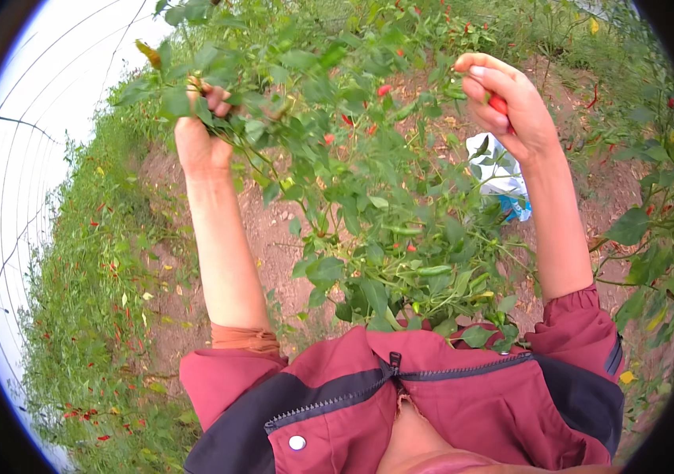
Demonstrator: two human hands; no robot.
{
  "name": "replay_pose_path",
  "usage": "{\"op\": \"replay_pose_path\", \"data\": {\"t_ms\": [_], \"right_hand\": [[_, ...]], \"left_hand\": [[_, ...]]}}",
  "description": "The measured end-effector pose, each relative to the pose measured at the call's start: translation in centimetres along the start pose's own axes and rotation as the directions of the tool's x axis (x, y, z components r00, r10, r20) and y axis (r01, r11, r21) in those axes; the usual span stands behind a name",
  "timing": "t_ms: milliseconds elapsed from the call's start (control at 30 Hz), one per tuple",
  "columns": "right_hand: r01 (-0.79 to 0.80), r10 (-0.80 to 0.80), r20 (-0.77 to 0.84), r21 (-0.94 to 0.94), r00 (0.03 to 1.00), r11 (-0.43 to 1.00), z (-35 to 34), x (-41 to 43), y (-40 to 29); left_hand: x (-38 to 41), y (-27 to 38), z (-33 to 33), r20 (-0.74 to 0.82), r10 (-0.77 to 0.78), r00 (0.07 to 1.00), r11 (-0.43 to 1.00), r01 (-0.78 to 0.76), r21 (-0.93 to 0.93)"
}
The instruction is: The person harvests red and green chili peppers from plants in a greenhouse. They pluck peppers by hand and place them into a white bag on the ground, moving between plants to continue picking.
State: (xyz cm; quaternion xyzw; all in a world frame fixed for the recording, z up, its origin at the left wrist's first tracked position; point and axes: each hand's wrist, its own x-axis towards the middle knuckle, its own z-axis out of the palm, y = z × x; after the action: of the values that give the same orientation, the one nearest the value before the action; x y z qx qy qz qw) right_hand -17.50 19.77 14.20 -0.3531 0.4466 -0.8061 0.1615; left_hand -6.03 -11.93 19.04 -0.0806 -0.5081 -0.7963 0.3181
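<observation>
My left hand is raised at the upper left, its fingers curled around a leafy branch of a chili pepper plant. Leaves cover part of those fingers. At the upper right, my right hand is closed around red chili peppers, which show between the fingers; how many cannot be told. Its thumb and forefinger tips meet beside the foliage. Between my arms the plant carries green chili peppers and a few red ones. Its lower leaves touch the front of my maroon jacket.
A white and blue plastic bag rests behind the plant, beside my right forearm. More pepper plants with red fruit stand in a row on the left and along the right. Bare soil shows between them. Thin wires cross the bright area at left.
</observation>
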Motion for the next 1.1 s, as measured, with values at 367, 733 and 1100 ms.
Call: {"op": "replay_pose_path", "data": {"t_ms": [367,733,1100], "right_hand": [[0.14,-0.143,-0.154,-0.032,0.978,0.99,-5.7,-10.6,-4.7],[0.054,-0.059,0.276,0.026,0.959,0.998,-5.2,-14.9,0.8],[0.146,0.134,0.199,-0.933,0.971,0.33,8.8,4.3,10.2]], "left_hand": [[0.9,6.0,-9.8,-0.106,0.172,0.979,0.985,-0.174,-0.013],[-2.5,8.0,-12.1,-0.03,0.171,0.985,0.977,-0.173,-0.121],[-4.5,5.8,-6.0,0.036,0.154,0.987,0.982,-0.149,-0.119]]}}
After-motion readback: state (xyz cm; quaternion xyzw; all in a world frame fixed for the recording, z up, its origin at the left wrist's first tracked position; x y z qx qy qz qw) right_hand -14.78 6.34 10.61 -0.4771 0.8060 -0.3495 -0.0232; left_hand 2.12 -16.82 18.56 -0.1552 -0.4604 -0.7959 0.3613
